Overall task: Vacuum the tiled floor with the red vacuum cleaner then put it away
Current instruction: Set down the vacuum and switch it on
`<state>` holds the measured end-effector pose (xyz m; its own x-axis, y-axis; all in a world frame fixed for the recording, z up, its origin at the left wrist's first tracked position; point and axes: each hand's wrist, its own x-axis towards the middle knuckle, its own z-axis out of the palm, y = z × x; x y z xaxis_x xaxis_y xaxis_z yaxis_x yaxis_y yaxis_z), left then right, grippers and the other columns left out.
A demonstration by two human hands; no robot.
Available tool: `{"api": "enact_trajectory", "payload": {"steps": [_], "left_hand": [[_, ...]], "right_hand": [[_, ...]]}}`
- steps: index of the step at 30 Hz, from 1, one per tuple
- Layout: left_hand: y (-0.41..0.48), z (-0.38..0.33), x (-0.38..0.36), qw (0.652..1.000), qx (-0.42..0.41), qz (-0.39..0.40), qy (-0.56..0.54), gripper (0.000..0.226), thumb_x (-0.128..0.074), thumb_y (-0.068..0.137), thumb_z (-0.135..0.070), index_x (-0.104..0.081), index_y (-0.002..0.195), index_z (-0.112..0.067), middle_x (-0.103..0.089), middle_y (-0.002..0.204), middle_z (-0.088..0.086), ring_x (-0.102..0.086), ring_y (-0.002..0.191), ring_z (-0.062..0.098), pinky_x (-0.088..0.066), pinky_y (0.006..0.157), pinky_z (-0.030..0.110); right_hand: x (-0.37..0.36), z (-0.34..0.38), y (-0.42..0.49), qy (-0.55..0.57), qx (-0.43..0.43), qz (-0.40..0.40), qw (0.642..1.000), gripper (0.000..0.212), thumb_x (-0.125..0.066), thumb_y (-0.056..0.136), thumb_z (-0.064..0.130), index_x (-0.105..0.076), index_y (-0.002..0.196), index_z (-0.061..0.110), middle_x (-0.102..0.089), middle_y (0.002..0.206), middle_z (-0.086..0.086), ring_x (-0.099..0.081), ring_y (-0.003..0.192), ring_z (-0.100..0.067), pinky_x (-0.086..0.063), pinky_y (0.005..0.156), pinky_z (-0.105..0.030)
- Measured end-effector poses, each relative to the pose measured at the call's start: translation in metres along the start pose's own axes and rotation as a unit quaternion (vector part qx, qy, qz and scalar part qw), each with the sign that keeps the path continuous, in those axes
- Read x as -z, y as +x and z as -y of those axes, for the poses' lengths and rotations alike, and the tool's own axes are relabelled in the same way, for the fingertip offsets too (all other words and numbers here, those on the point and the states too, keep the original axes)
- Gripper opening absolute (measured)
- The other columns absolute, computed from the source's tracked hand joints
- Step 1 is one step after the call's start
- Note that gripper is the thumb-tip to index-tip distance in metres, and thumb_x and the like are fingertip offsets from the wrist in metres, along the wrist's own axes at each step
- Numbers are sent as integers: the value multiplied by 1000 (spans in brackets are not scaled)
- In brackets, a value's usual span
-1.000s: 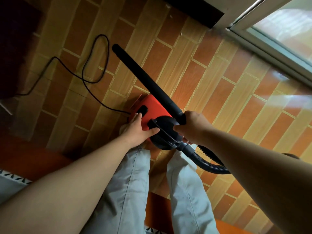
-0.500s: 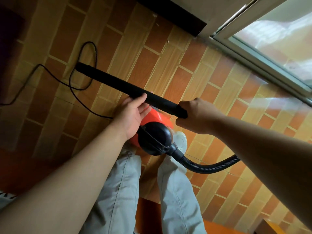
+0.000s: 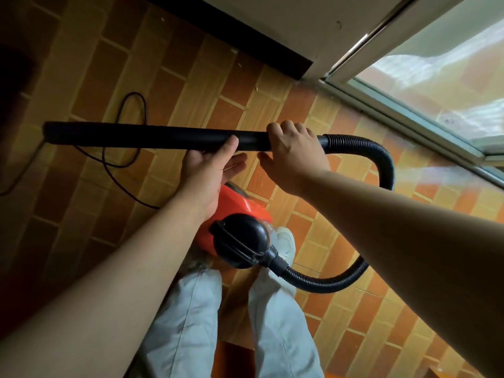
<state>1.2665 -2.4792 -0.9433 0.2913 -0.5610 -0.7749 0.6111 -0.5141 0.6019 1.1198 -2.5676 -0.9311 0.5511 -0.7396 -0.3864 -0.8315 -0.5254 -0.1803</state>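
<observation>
Black wand (image 3: pixel 152 136) swung level over red vacuum cleaner (image 3: pixel 237 205), right hand (image 3: pixel 294 156) gripping it, left hand (image 3: pixel 210 173) spread beneath

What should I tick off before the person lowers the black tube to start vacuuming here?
1. Right hand gripping the tube: ok, its fingers are curled over the tube next to the hose end.
2. Left hand gripping the tube: not ok, the palm is open beneath it and only the thumb touches.
3. Hose joined to the tube and the vacuum cleaner: ok at both ends.
4. Cord out of the sweep path: not ok, it loops on the tiles under the tube.
5. Cord plugged in: cannot tell, it runs out of view.
6. Floor head on the tube's tip: cannot tell, the tip is dark.
</observation>
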Motion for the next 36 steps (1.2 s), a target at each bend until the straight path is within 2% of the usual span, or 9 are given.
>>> {"api": "enact_trajectory", "payload": {"steps": [4,9,13,16,20,24,29,33,36], "left_hand": [[-4,9,34,996,-19,34,80,38,-69,94,-20,-59,129,-9,-72,119,4,-70,112,24,-59,93,41],[-2,-1,53,999,-20,-10,-38,38,-63,98,-17,-53,134,-8,-66,132,11,-68,118,24,-58,94,41],[-2,-16,34,999,-40,36,11,20,-62,98,-14,-58,117,-7,-68,126,15,-69,115,24,-57,98,40],[1,-28,19,992,-42,102,69,24,-61,99,-15,-59,122,-6,-68,129,13,-68,118,23,-56,99,36],[4,-27,20,980,-19,134,149,35,-58,101,-24,-57,130,-5,-69,128,11,-68,117,20,-55,100,37],[1,-7,38,966,40,161,198,27,-58,100,-34,-64,118,-15,-73,119,2,-68,114,20,-53,99,40],[3,27,63,935,66,136,320,41,-75,86,-45,-63,120,-26,-64,124,-8,-57,123,8,-43,109,39],[5,56,91,853,121,113,496,100,-84,65,-64,-36,150,-39,-36,156,-5,-35,143,17,-34,115,44],[0,78,102,820,153,132,536,120,-81,58,-72,-20,156,-41,-25,165,-2,-27,150,23,-28,120,53]], "right_hand": [[-8,0,11,9,4,50,999,40,-53,97,51,-50,118,17,-52,99,0,-52,90,-21,-44,81,-38],[-13,-11,5,14,-9,137,990,32,-56,97,47,-42,108,21,-56,95,1,-54,80,-19,-42,72,-36],[-7,-12,8,28,18,61,998,42,-61,93,50,-50,118,18,-49,98,3,-47,87,-17,-43,81,-36],[6,-8,19,54,30,29,998,38,-61,95,50,-53,113,17,-53,90,2,-54,77,-20,-41,66,-31],[14,-3,29,54,18,167,984,39,-64,90,60,-57,108,26,-55,77,7,-54,64,-11,-36,51,-25],[4,1,15,228,-43,319,919,30,-73,87,50,-60,90,24,-71,73,0,-68,56,-10,-57,55,-28],[-37,11,-25,245,-144,319,904,37,-75,85,51,-65,90,16,-74,77,-8,-73,64,-21,-62,63,-37],[-63,16,-53,236,-201,326,893,30,-72,85,46,-64,88,18,-73,74,-3,-69,60,-16,-55,53,-27],[-81,20,-72,241,-224,364,871,23,-70,87,38,-64,94,16,-74,77,-4,-73,68,-17,-54,51,-24]]}}
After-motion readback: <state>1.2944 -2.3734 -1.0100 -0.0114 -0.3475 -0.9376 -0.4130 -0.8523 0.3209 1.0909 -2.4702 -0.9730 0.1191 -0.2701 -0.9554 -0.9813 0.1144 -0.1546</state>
